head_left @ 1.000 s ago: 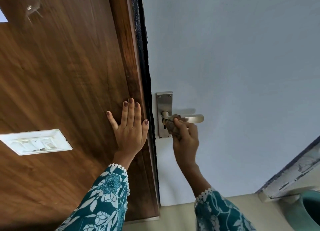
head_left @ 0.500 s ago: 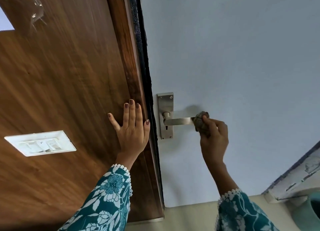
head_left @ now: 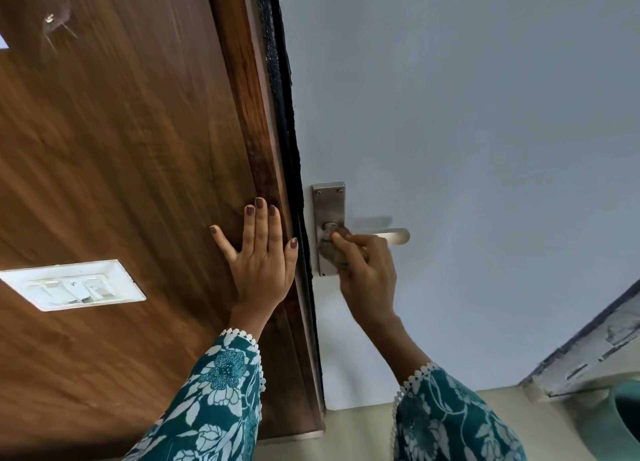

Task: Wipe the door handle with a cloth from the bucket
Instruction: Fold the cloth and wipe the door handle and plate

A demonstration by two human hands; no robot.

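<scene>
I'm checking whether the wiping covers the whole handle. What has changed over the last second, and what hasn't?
The right hand slid the cloth from the lever's base out to its tip, then back to the base by the plate, gripping the cloth throughout. The lever's outer end is bare again. The left hand stayed flat on the wooden panel; the switch plate is unchanged.

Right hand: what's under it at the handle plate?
The right hand presses a bunched cloth against the lower half of the metal backplate, by the lever's base. The plate's lower part, including any keyhole, is covered and cannot be seen.
</scene>
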